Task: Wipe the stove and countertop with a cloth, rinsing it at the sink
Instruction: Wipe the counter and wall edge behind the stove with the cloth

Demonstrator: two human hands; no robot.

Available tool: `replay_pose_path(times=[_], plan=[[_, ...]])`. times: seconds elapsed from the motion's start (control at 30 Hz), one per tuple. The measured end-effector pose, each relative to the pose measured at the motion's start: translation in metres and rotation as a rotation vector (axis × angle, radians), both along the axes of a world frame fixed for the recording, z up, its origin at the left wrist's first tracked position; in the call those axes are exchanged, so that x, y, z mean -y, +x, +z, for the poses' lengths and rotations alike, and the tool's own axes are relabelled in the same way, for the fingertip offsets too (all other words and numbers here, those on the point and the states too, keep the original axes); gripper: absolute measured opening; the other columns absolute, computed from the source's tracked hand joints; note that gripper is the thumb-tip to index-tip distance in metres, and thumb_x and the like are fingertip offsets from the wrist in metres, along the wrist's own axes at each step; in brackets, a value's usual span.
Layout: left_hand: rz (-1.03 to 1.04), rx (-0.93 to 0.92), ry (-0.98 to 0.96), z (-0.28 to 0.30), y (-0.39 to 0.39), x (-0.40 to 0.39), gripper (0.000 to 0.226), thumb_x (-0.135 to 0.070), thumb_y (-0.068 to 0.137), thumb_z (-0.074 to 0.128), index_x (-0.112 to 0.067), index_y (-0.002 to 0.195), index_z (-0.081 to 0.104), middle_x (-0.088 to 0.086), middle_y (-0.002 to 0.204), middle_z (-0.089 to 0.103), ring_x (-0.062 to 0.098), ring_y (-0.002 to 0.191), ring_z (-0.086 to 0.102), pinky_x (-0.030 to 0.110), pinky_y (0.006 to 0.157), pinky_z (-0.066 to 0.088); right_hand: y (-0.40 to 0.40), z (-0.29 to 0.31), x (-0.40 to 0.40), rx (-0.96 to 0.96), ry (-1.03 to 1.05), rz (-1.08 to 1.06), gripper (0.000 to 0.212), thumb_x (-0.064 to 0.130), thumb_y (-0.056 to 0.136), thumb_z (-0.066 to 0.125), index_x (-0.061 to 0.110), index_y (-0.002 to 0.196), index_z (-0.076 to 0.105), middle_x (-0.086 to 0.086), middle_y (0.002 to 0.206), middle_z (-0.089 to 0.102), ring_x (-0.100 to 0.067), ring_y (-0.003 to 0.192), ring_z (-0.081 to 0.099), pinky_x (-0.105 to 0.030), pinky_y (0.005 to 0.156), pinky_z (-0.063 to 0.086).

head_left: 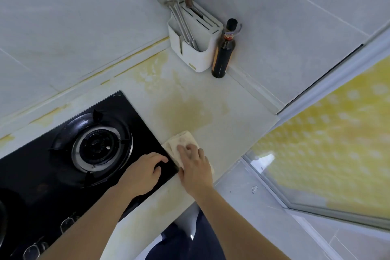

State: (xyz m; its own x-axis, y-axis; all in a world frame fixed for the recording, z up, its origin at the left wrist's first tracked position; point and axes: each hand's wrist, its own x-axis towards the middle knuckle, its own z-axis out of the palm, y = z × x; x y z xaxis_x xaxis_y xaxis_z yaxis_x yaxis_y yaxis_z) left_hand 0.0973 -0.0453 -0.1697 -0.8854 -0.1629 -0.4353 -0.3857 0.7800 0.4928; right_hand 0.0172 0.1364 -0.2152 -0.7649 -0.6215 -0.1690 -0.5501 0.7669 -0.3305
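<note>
- Here, at the left end of the table sat the black glass stove, its burner ringed by a dark pan support, its right edge running down toward the table's front edge.
- The left hand lay on the stove's near right corner, fingers loosely curled, tips touching the glass, grasping nothing; the forearm came up from the lower left.
- Just beside it, the right hand pressed down on the cloth, fingers spread fairly flat over it rather than wrapped round it, wrist low, the forearm reaching in from the lower right.
- The cloth, pale and folded, lay on the table touching the stove's right edge, near the front edge, with part of it showing beyond the fingertips.
- Beyond the cloth toward the back wall spread a broad yellowish stain, and more yellowing ran along the seam under the tiles.
- In the back right corner stood a white utensil holder with ladles and a knife, and a dark bottle touching or just beside it.
- To do the wiping well, I judge it best to keep the palm flat and the pressure even, run overlapping strokes from the stove's edge toward the corner, and rinse once the cloth is soiled; the sink was not in view.
</note>
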Motion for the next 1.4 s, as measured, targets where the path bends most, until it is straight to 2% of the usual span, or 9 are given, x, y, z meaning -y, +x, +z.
replay_pose_path(times=[0.1, 0.4, 0.57, 0.7, 0.83, 1.03, 1.13, 1.27, 1.4], plan=[[-0.047, -0.054, -0.04, 0.0, -0.01, -0.013, 0.044, -0.015, 0.1, 0.049, -0.033, 0.139, 0.055, -0.021, 0.142, 0.051, 0.009, 0.126, 0.049, 0.034, 0.099, 0.048, 0.005, -0.006, -0.011, -0.103, 0.002, -0.015, 0.071, 0.037, 0.083, 0.074, 0.034, 0.147, 0.042, -0.001, 0.139, 0.051, -0.025, 0.108, 0.054, -0.038, 0.082, 0.052], [-0.203, -0.055, -0.211, 0.005, -0.052, -0.041, 0.062, -0.019, 0.1, 0.045, -0.036, 0.158, 0.031, -0.012, 0.163, 0.033, 0.009, 0.149, 0.028, 0.035, 0.117, 0.029, -0.028, -0.008, -0.023, -0.104, -0.013, -0.064, 0.062, 0.048, 0.084, 0.066, 0.038, 0.143, 0.052, 0.005, 0.133, 0.053, -0.022, 0.105, 0.053, -0.036, 0.08, 0.046], [-0.303, 0.022, -0.307, -0.004, -0.079, -0.069, 0.078, -0.02, 0.101, 0.043, -0.027, 0.165, -0.001, -0.004, 0.173, 0.003, 0.017, 0.157, 0.013, 0.039, 0.124, 0.018, -0.069, -0.006, -0.043, -0.094, 0.022, -0.068, 0.061, 0.043, 0.084, 0.068, 0.038, 0.143, 0.053, 0.005, 0.137, 0.053, -0.023, 0.109, 0.054, -0.037, 0.083, 0.046], [-0.355, 0.052, -0.318, -0.014, -0.112, -0.101, 0.083, -0.02, 0.101, 0.044, -0.022, 0.164, -0.01, -0.002, 0.171, -0.016, 0.018, 0.159, -0.005, 0.041, 0.128, 0.005, -0.105, -0.008, -0.073, -0.13, 0.018, -0.105, 0.058, 0.042, 0.087, 0.069, 0.037, 0.142, 0.054, 0.005, 0.143, 0.054, -0.022, 0.117, 0.054, -0.04, 0.087, 0.046], [-0.406, 0.079, -0.24, -0.015, -0.159, -0.132, 0.087, -0.019, 0.1, 0.048, -0.024, 0.164, -0.01, -0.004, 0.17, -0.019, 0.015, 0.158, -0.008, 0.041, 0.127, 0.01, -0.141, -0.016, -0.111, -0.184, -0.012, -0.169, 0.055, 0.036, 0.09, 0.072, 0.032, 0.143, 0.057, 0.001, 0.147, 0.054, -0.026, 0.124, 0.053, -0.043, 0.09, 0.046], [-0.403, -0.02, -0.173, 0.004, -0.217, -0.145, 0.072, -0.02, 0.101, 0.048, -0.02, 0.164, 0.013, 0.002, 0.173, 0.003, 0.018, 0.157, 0.01, 0.041, 0.126, 0.01, -0.208, -0.021, -0.132, -0.209, -0.025, -0.392, 0.06, 0.042, 0.088, 0.053, 0.024, 0.145, 0.054, -0.01, 0.146, 0.054, -0.037, 0.123, 0.053, -0.05, 0.092, 0.046], [-0.271, -0.016, -0.262, 0.008, -0.199, -0.112, 0.068, -0.029, 0.102, 0.046, -0.019, 0.162, 0.017, 0.004, 0.172, 0.007, 0.022, 0.157, 0.012, 0.041, 0.126, 0.012, -0.225, -0.021, -0.117, -0.143, 0.012, -0.464, 0.064, 0.041, 0.088, 0.048, 0.025, 0.15, 0.045, -0.011, 0.149, 0.045, -0.039, 0.125, 0.046, -0.053, 0.097, 0.042], [-0.047, 0.173, -0.511, 0.014, -0.154, -0.023, 0.078, -0.051, 0.1, 0.044, -0.014, 0.162, 0.014, 0.009, 0.172, 0.007, 0.028, 0.157, 0.009, 0.046, 0.127, 0.014, -0.218, -0.021, -0.097, -0.119, 0.016, -0.481, 0.066, 0.039, 0.087, 0.056, 0.026, 0.151, 0.042, -0.012, 0.149, 0.043, -0.039, 0.125, 0.042, -0.052, 0.099, 0.039], [0.066, 0.265, -0.679, 0.027, -0.121, 0.055, 0.083, -0.063, 0.096, 0.044, -0.018, 0.162, 0.02, 0.006, 0.171, 0.012, 0.028, 0.157, 0.006, 0.048, 0.127, 0.01, -0.199, -0.014, -0.066, -0.101, 0.043, -0.375, 0.067, 0.046, 0.089, 0.062, 0.028, 0.151, 0.044, -0.008, 0.15, 0.04, -0.036, 0.13, 0.037, -0.049, 0.104, 0.036]])
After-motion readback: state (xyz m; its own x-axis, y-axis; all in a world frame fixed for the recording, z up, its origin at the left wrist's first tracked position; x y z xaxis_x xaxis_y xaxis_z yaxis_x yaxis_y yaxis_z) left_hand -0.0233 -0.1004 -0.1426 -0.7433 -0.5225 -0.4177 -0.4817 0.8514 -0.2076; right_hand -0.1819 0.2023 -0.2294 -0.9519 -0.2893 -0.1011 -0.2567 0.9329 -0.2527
